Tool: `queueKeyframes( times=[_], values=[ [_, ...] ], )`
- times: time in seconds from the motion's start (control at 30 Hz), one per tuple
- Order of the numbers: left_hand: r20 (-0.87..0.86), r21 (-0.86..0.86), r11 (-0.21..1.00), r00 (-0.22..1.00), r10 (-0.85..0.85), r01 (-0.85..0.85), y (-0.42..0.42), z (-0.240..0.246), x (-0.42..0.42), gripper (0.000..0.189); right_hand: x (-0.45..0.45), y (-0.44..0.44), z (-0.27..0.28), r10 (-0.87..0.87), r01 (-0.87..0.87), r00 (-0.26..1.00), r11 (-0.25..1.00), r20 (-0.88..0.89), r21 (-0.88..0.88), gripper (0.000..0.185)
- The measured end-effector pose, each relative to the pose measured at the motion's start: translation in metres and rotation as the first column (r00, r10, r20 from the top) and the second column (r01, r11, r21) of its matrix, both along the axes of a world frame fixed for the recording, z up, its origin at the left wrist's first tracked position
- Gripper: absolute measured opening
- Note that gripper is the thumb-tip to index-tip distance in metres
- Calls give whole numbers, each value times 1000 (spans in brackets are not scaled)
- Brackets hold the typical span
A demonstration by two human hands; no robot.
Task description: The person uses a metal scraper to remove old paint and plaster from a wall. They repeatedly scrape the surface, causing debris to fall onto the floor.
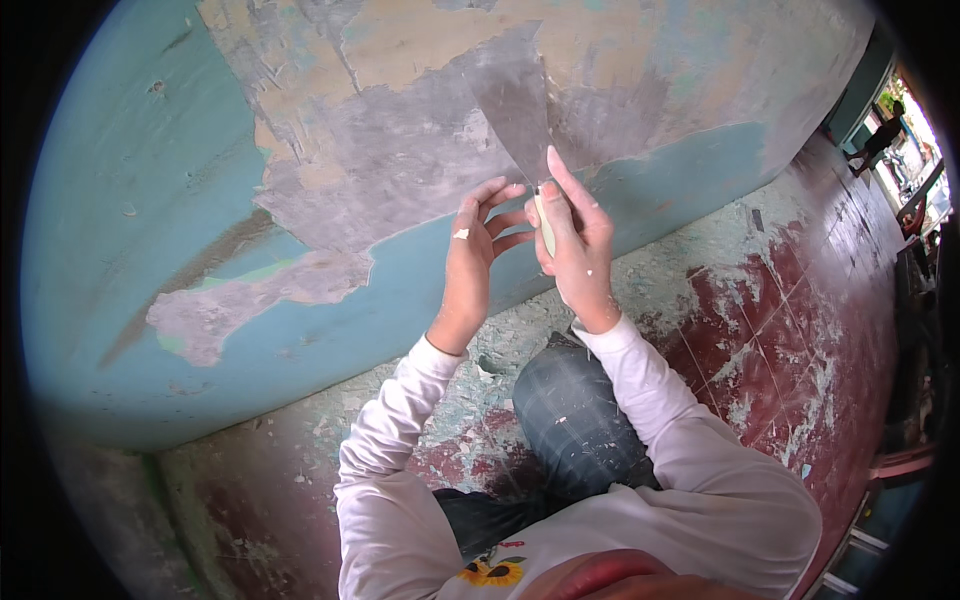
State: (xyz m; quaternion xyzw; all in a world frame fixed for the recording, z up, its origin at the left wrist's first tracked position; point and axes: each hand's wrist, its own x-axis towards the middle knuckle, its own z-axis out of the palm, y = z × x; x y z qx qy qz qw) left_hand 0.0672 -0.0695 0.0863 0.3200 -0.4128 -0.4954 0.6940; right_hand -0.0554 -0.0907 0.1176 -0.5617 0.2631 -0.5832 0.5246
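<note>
My right hand (574,232) grips the pale handle of a putty knife (517,112), its broad metal blade pointing up in front of the wall. Whether the blade touches the wall, I cannot tell. Just to the left, my left hand (480,255) is raised with its fingers apart and holds nothing; a paint flake clings to it. Behind both hands stands a wall (315,330) with blue-green paint. A large part of it is stripped to a patchy grey and beige surface (390,165), with a ragged paint edge around it.
Paint flakes (660,277) lie along the wall's foot on the red tiled floor (780,330). My knee, in plaid cloth (577,412), is close to the wall. At the far right a person (885,135) is near a bright opening.
</note>
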Motion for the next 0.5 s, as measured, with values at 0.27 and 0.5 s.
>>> queueKeyframes(
  times=[0.27,0.5],
  values=[
    [-100,-159,948,951,-293,275,-9,21,-5,71,-8,0,-27,-3,5,996,1000,-88,17,44],
    [-197,-235,923,915,-353,306,-16,5,-11,72,-12,4,-34,21,-16,999,996,-50,92,43]
  ],
)
